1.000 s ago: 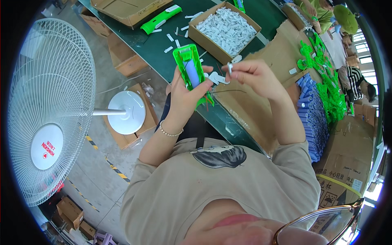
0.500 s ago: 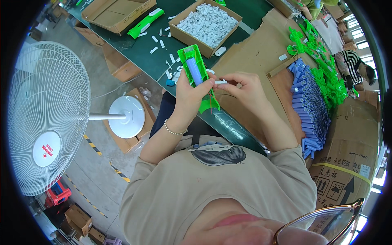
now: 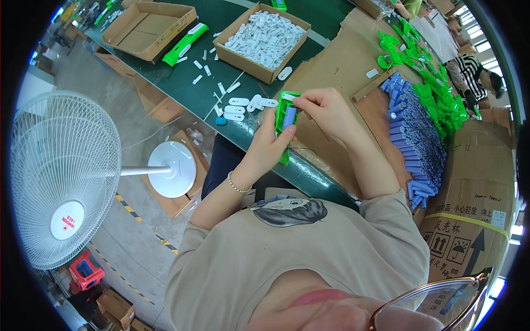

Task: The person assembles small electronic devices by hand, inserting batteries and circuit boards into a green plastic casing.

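Observation:
My left hand [image 3: 266, 145] is closed round a bright green plastic housing [image 3: 280, 110], held near the table edge. A blue cylindrical cell [image 3: 289, 116] lies inside the housing. Pinched in my right hand [image 3: 327, 110] is a small white plastic piece [image 3: 289, 97], which sits at the far end of the housing, against or inside it. Thin wires hang by the near end of the housing, partly hidden by my left hand. Left of it, several white oval plates [image 3: 238, 102] lie on the green table [image 3: 182, 83], beside a small blue lump [image 3: 221, 121].
A carton of small white parts [image 3: 265, 41] stands at the back, with a shallow carton [image 3: 149, 33] and another green housing [image 3: 185, 44] left of it. Blue cells [image 3: 408, 138] and green housings [image 3: 441, 105] are heaped at right. A white fan [image 3: 66, 182] stands left.
The green housing has turned, showing its open side more narrowly. My right hand has brought the white piece from beside the housing to its far end. The view has shifted slightly.

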`<action>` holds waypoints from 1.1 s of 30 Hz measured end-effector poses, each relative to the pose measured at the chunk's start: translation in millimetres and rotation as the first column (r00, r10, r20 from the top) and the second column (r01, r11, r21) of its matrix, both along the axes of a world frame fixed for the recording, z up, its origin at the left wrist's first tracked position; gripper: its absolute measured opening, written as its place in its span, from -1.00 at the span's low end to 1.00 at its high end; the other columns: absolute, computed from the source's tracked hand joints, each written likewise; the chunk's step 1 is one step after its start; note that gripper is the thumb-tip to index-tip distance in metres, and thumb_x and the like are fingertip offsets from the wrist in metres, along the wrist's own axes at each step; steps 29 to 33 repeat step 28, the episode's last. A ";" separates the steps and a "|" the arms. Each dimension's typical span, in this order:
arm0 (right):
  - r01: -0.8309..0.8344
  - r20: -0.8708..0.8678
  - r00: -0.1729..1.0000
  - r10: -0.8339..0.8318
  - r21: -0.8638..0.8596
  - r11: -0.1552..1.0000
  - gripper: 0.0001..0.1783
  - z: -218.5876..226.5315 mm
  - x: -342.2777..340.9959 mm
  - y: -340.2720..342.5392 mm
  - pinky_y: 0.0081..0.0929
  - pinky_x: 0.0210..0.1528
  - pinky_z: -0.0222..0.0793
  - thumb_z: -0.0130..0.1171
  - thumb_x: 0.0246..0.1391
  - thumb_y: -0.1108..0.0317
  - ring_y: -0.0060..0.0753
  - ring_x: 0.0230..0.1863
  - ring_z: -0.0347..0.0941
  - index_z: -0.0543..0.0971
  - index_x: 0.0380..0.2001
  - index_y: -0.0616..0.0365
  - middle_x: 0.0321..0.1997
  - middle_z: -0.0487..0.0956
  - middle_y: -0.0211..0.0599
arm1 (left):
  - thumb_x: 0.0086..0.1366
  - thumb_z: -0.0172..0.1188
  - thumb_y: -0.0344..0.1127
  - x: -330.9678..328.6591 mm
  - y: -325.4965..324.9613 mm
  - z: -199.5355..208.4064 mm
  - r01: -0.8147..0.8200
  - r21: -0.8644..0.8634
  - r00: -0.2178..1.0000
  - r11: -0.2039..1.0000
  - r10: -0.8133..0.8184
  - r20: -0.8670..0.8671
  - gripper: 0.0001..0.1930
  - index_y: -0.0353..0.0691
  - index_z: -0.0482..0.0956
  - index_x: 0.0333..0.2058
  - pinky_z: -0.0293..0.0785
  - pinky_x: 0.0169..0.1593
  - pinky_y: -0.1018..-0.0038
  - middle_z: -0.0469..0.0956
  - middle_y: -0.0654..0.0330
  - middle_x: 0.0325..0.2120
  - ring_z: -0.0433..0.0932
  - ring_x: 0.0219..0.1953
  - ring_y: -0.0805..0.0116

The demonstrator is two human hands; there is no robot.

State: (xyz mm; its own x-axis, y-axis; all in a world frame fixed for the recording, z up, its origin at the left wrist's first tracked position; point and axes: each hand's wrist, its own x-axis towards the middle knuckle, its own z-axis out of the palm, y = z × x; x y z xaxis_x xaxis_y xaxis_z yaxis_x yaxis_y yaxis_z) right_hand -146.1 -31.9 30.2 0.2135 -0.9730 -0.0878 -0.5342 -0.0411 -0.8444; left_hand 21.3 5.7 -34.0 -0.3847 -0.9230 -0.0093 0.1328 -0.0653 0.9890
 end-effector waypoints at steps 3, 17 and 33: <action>-0.001 -0.038 0.999 0.000 -0.040 0.999 -0.67 -9.0 -4.2 -6.9 -0.42 -0.56 0.21 0.15 0.05 0.21 -0.47 -0.67 0.25 0.58 -0.51 0.33 -0.72 0.41 -0.17 | 0.32 -0.02 -0.38 2.8 -2.6 3.7 0.039 0.029 0.999 0.999 -0.040 0.030 -0.65 -0.26 0.20 0.05 0.44 -0.29 0.55 0.46 0.19 -0.29 0.48 -0.37 0.50; 0.256 0.658 0.663 -0.356 0.248 0.934 -0.82 -20.4 -82.9 -130.0 -0.57 -0.39 0.33 0.05 0.10 0.39 -0.54 -0.40 0.41 0.52 -0.26 0.22 -0.37 0.52 -0.34 | 0.26 -0.10 0.23 -2.8 -14.9 -42.5 0.116 0.121 0.917 0.986 -0.060 -0.393 -0.17 -0.28 -0.09 0.27 0.33 0.06 0.35 0.35 -0.08 0.00 0.45 -0.06 0.22; 0.572 0.187 0.656 -0.731 0.509 0.643 -0.81 -109.2 -134.4 -327.8 -0.25 -0.42 0.51 0.17 0.08 0.38 -0.15 -0.40 0.54 0.48 -0.25 0.23 -0.25 0.57 -0.01 | 0.29 0.02 -0.06 -1.0 -17.0 -44.8 0.353 -0.063 0.929 0.934 -0.357 -0.099 -0.30 -0.32 -0.05 0.25 0.27 0.11 0.29 0.35 -0.05 -0.02 0.42 -0.04 0.21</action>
